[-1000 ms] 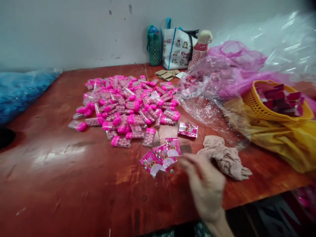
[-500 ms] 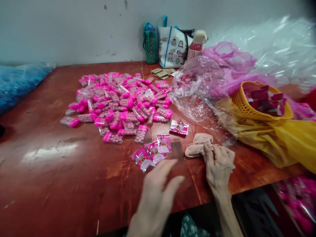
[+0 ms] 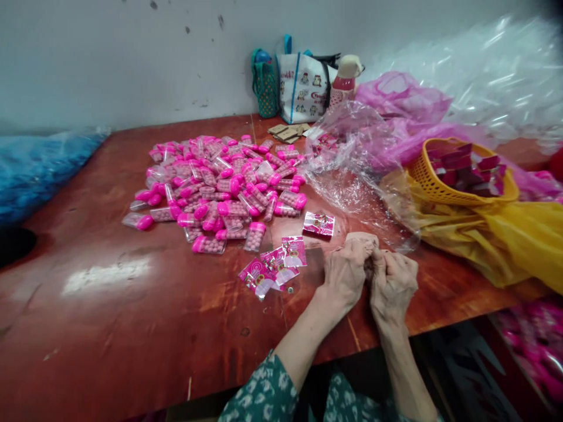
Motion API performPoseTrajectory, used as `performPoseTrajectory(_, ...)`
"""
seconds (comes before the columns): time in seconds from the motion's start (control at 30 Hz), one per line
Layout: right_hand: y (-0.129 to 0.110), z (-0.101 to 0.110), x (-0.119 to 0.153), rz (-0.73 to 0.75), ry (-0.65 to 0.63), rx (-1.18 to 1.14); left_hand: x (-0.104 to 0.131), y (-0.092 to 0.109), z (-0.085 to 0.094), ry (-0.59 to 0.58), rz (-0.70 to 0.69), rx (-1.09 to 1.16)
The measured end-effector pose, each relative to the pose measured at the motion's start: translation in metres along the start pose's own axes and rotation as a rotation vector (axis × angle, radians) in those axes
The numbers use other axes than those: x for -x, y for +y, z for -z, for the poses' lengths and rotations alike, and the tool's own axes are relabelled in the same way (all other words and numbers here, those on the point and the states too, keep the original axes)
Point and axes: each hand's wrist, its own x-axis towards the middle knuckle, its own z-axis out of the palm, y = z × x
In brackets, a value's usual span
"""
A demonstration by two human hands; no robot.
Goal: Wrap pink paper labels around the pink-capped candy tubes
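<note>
A folded light-pink cloth (image 3: 363, 237) lies near the table's front edge, mostly covered by my two hands. My left hand (image 3: 345, 274) is closed on its left part, fingers curled and knuckles up. Right beside it, my right hand (image 3: 393, 282) is closed too, pinching the cloth's near right side; the fingertips of both hands almost meet. To the left lie several loose pink printed wrappers (image 3: 275, 266), overlapping, with a small round bit (image 3: 290, 289) by them. A stack of similar wrappers (image 3: 318, 224) sits just behind the hands.
A heap of clear, pink-capped candy bottles (image 3: 224, 193) covers the middle of the table (image 3: 132, 328). At right are crumpled clear plastic (image 3: 352, 176), a yellow basket (image 3: 466, 193) and a yellow bag (image 3: 492, 240). Blue bags (image 3: 39, 176) lie left; a tote bag (image 3: 303, 88) stands behind.
My left hand has moved from open above the table, near the loose wrappers, rightward onto the cloth and closed. My right hand stays at the cloth. The view has shifted slightly.
</note>
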Motion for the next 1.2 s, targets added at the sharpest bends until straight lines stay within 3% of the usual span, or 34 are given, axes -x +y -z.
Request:
performPoseTrajectory(0.13,-0.003,0.008,0.002,0.011,0.076,-0.021,0.016,-0.002,0.032,0.099,0.002,-0.002)
performPoseTrajectory(0.27,-0.031,0.013,0.008,0.01,0.203,-0.047,0.051,-0.028,0.084,0.303,0.143,-0.126)
performPoseTrajectory(0.33,-0.058,0.008,0.012,0.095,0.132,-0.176,0.065,-0.046,0.104,0.343,0.186,-0.21)
performPoseTrajectory(0.37,-0.072,0.002,0.013,0.134,-0.017,-0.262,0.07,-0.053,0.11,0.336,0.191,-0.245)
performPoseTrajectory(0.5,-0.112,-0.033,0.018,0.167,-0.252,-0.327,0.079,-0.07,0.107,0.29,0.178,-0.336)
performPoseTrajectory(0.63,-0.113,-0.055,0.021,0.156,-0.351,-0.335,0.082,-0.072,0.095,0.284,0.186,-0.374)
performPoseTrajectory(0.93,-0.105,-0.051,0.021,0.126,-0.362,-0.461,0.086,-0.076,0.095,0.34,0.19,-0.251)
performPoseTrajectory(1.2,-0.112,-0.028,0.03,0.159,-0.272,-0.617,0.088,-0.068,0.107,0.493,0.299,0.171)
